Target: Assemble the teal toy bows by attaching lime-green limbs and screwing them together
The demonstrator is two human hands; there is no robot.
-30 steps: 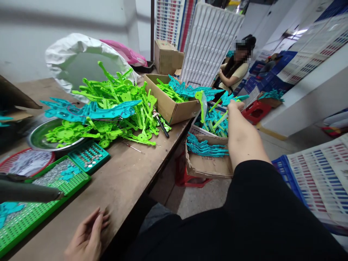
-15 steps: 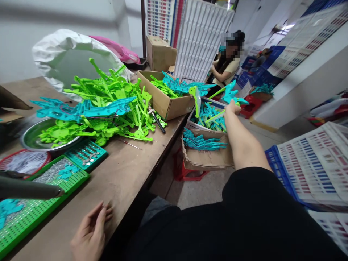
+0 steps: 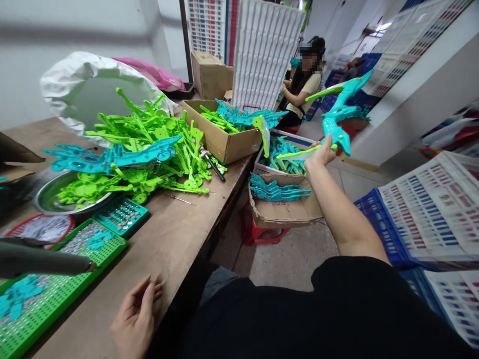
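My right hand (image 3: 322,153), stretched out over the boxes beside the table, is closed on the lower end of a teal and green plastic toy part (image 3: 331,127). Its teal body stands up above the fingers, and two green arms stick out to the left. Below it are a bin (image 3: 258,167) of similar teal and green pieces and a cardboard box (image 3: 284,215) with stacked teal parts (image 3: 279,192). My left hand (image 3: 136,314) lies at the table's near edge, fingers loosely curled and apart from the thumb, with nothing visible in it.
A heap of green plastic arms (image 3: 149,134) covers the table (image 3: 168,227), a long teal part (image 3: 116,154) on top. Nearby are a screwdriver-like tool (image 3: 213,164), a metal bowl (image 3: 47,194) and a green tray (image 3: 75,294). Crates (image 3: 430,209) stand right. A person (image 3: 305,87) sits beyond.
My right hand has raised the toy part out from above the bin, turning it more upright. The view has shifted slightly; my left hand stays by the table edge.
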